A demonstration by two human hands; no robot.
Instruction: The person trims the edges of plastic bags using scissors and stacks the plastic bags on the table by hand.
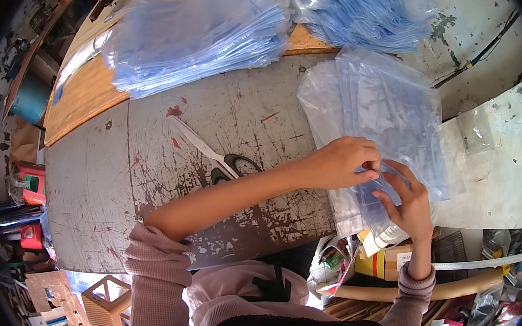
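A stack of clear bluish plastic bags lies fanned out at the table's right end, overlapping its edge. At the near end of this stack, my left hand is closed, pinching the edge of a plastic bag between thumb and fingertips. Just to the right, my right hand is held against the same edge, its thumb and fingers apart around the thin film. Beyond my left forearm rest scissors with black handles, partly hidden by that arm.
Large piles of plastic bags and more bluish bags cover the far side of the scratched grey table. A pale board stands at the right. Below it sit a cardboard tube, boxes and clutter. A red container is at the left.
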